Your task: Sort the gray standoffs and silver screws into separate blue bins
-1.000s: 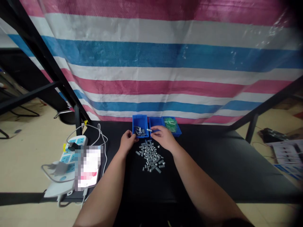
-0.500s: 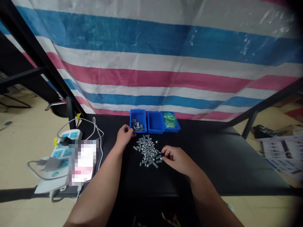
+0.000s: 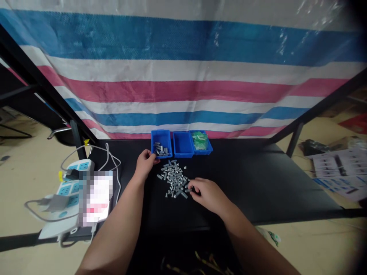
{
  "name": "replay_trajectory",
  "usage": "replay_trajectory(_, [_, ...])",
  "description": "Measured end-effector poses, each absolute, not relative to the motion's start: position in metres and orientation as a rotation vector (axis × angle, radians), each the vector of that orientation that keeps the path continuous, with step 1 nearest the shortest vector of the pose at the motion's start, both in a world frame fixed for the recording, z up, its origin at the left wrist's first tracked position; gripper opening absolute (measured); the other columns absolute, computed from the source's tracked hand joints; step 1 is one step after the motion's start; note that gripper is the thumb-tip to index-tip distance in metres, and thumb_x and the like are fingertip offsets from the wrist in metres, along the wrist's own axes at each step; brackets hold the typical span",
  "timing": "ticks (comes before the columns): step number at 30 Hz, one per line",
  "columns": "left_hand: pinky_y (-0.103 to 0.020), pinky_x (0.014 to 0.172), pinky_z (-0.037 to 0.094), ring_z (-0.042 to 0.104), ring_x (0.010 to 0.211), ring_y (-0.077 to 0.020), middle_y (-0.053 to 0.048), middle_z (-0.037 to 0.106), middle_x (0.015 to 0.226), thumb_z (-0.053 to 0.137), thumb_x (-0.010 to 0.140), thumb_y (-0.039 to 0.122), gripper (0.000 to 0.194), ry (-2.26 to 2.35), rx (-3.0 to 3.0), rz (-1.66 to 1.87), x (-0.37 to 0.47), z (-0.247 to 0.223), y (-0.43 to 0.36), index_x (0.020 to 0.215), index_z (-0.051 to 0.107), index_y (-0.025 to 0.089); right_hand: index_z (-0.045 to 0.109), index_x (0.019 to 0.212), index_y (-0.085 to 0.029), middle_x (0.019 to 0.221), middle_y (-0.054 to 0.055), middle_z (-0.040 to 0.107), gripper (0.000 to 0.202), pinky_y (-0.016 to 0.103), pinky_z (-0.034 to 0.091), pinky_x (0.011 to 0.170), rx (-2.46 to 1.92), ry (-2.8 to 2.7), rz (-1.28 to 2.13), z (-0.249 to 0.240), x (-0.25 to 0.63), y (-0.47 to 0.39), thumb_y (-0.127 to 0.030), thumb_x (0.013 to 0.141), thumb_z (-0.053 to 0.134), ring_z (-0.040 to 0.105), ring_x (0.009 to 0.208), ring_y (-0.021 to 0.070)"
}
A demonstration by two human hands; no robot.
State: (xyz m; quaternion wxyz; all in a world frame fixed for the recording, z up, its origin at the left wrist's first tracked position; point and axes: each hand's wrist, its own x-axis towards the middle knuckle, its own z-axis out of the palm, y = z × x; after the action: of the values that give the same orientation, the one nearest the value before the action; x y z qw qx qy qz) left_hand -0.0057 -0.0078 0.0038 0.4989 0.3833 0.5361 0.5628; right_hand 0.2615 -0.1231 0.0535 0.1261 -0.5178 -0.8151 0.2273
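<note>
The left hand [image 3: 145, 162] rests curled at the front corner of the left blue bin [image 3: 161, 143], grip unclear. The right hand [image 3: 207, 194] pinches at the near edge of the pile of small metal parts [image 3: 174, 179] on the black table [image 3: 258, 179].

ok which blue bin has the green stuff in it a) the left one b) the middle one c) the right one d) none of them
c, the green parts lie in the right bin of the three; the left bin holds a few grey metal pieces and the middle bin looks bare inside.
</note>
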Motion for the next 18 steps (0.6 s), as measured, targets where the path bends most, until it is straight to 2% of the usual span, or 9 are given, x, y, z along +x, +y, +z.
replay_trajectory(3, [-0.023, 0.060, 0.056, 0.066, 0.059, -0.0138, 0.004, 0.054, 0.063, 0.067, 0.068, 0.027, 0.026, 1.310, 0.950, 1.358, -0.005, 0.003, -0.009, 0.073, 0.043, 0.018, 0.068, 0.090, -0.024, 0.081, -0.001, 0.060, 0.014, 0.025, 0.034, 0.063, -1.475, -2.429, 0.634, 0.056, 0.262, -0.122, -0.013, 0.084, 0.061, 0.055, 0.069, 0.0123])
replay_trajectory(8, [-0.023, 0.059, 0.055, 0.068, 0.062, -0.0158, 0.004, 0.053, 0.063, 0.065, 0.071, 0.027, 0.025, 1.325, 0.967, 1.340, -0.005, 0.002, -0.009, 0.073, 0.042, 0.018, 0.065, 0.091, -0.023, 0.100, 0.003, 0.062, 0.010, 0.028, 0.044, 0.079, -1.253, -2.418, 0.674, 0.073, 0.268, -0.110, -0.016, 0.087, 0.060, 0.060, 0.093, 0.0177])
replay_trajectory(10, [-0.024, 0.060, 0.055, 0.067, 0.061, -0.0151, 0.005, 0.052, 0.063, 0.064, 0.072, 0.027, 0.024, 1.326, 0.985, 1.346, -0.006, 0.000, -0.009, 0.073, 0.042, 0.018, 0.064, 0.095, -0.022, 0.100, 0.004, 0.063, 0.010, 0.027, 0.046, 0.074, -1.212, -2.336, 0.747, 0.081, 0.268, -0.101, -0.017, 0.088, 0.059, 0.061, 0.088, 0.0167])
replay_trajectory(14, [-0.022, 0.058, 0.053, 0.065, 0.060, -0.0137, 0.005, 0.050, 0.063, 0.064, 0.073, 0.028, 0.024, 1.343, 1.003, 1.346, -0.008, -0.005, -0.007, 0.073, 0.042, 0.019, 0.063, 0.092, -0.021, 0.068, -0.003, 0.055, 0.006, 0.023, 0.041, 0.056, -1.168, -2.236, 0.999, 0.084, 0.253, -0.072, -0.019, 0.087, 0.060, 0.052, 0.058, 0.0111])
replay_trajectory(16, [-0.020, 0.056, 0.052, 0.063, 0.057, -0.0121, 0.005, 0.050, 0.063, 0.065, 0.072, 0.028, 0.024, 1.357, 1.030, 1.340, -0.009, -0.006, -0.007, 0.073, 0.043, 0.019, 0.063, 0.086, -0.021, 0.066, -0.003, 0.056, 0.001, 0.023, 0.043, 0.056, -1.081, -2.200, 1.093, 0.080, 0.238, -0.053, -0.020, 0.086, 0.062, 0.053, 0.058, 0.0112])
replay_trajectory(18, [-0.019, 0.055, 0.051, 0.061, 0.056, -0.0112, 0.005, 0.050, 0.062, 0.066, 0.071, 0.028, 0.025, 1.362, 1.045, 1.336, -0.009, -0.005, -0.007, 0.073, 0.043, 0.018, 0.064, 0.088, -0.020, 0.073, 0.000, 0.061, 0.006, 0.024, 0.047, 0.060, -1.078, -2.007, 1.061, 0.073, 0.221, -0.033, -0.025, 0.086, 0.064, 0.058, 0.065, 0.0129])
